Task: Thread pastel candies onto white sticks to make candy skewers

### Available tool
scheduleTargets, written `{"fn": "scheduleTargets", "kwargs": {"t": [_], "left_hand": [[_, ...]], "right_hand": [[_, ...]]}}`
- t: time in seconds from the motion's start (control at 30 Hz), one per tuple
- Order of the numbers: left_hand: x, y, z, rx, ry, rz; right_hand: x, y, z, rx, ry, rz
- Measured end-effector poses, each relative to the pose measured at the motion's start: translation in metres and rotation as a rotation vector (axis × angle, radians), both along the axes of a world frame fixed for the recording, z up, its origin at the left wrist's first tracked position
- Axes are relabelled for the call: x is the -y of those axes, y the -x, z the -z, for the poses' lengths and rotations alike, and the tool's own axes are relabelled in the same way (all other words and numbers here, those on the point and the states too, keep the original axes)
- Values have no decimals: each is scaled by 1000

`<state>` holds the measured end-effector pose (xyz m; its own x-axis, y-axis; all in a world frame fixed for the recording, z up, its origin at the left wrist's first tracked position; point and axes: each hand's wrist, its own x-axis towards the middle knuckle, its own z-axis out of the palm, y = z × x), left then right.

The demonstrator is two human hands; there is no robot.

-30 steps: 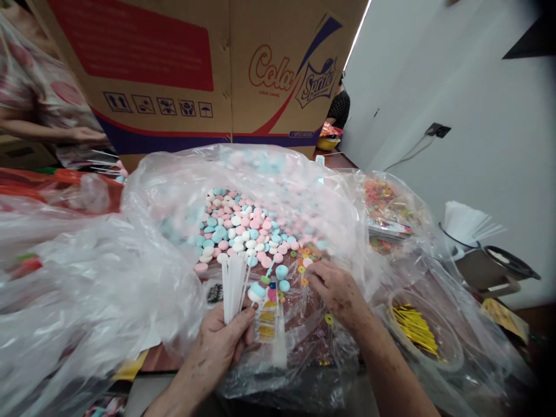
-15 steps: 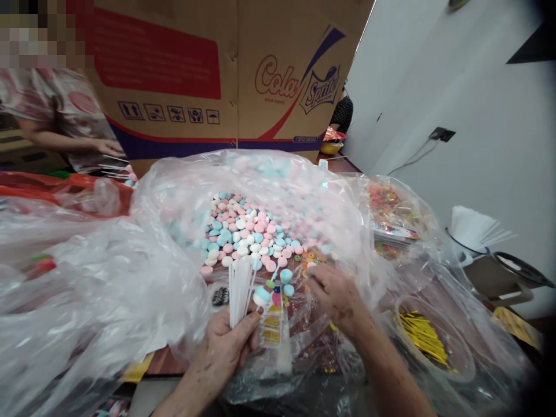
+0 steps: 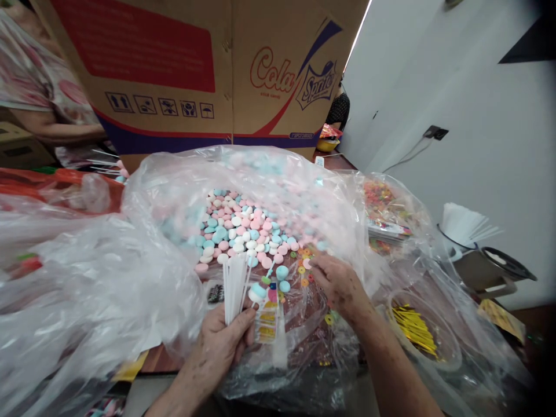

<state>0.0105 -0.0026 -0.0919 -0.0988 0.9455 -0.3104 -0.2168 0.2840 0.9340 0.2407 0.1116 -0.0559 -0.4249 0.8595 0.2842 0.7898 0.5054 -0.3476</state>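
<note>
My left hand (image 3: 223, 341) is closed around a bundle of white sticks (image 3: 234, 286), which stand upright out of the fist. Beside the thumb is a stick with blue and white marshmallow candies (image 3: 258, 292) on it. My right hand (image 3: 343, 286) has bent fingers close together at the small ring-shaped candies (image 3: 302, 270); a pale pink piece (image 3: 307, 263) shows by the fingertips, and whether they grip it is unclear. Two loose blue marshmallow candies (image 3: 282, 273) lie between the hands. Behind them spreads a heap of pink, white and blue marshmallow candies (image 3: 247, 226), partly under clear plastic.
A large cardboard box (image 3: 174, 58) stands behind the heap. Plastic bags (image 3: 108, 278) crowd the left. To the right are a round tub (image 3: 452, 353) with yellow twist ties, a bag of colored candies (image 3: 377, 197) and a jug (image 3: 482, 269). Another person's arm (image 3: 61, 124) shows at far left.
The whole view has shifted slightly, so things sit a little further left and higher. My right hand's fingertips stay by the ring candies; my left hand keeps its hold on the sticks.
</note>
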Motion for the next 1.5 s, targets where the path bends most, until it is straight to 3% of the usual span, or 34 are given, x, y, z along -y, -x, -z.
{"fn": "scheduleTargets", "kwargs": {"t": [0.3, 0.47, 0.7, 0.8, 0.93, 1.03, 1.3, 1.5], "left_hand": [[0, 2, -2, 6, -21, 14], [0, 1, -6, -22, -15, 29], [-3, -2, -11, -22, -3, 25], [-1, -2, -12, -62, -17, 52], [0, -2, -13, -99, -26, 74], [0, -3, -11, -64, -12, 71], [-2, -4, 11, -20, -121, 33], [-2, -4, 8, -26, -94, 40]], "right_hand": [[4, 44, -8, 64, 87, -194], [4, 62, 2, 109, 174, -155], [-9, 54, 15, -120, 199, -26], [-11, 48, 11, -427, 328, 20], [-5, 47, -1, -1120, 774, -30], [-1, 51, -7, -1277, 885, -76], [1, 60, -9, -1283, 895, -115], [3, 59, -7, -1087, 679, -90]]}}
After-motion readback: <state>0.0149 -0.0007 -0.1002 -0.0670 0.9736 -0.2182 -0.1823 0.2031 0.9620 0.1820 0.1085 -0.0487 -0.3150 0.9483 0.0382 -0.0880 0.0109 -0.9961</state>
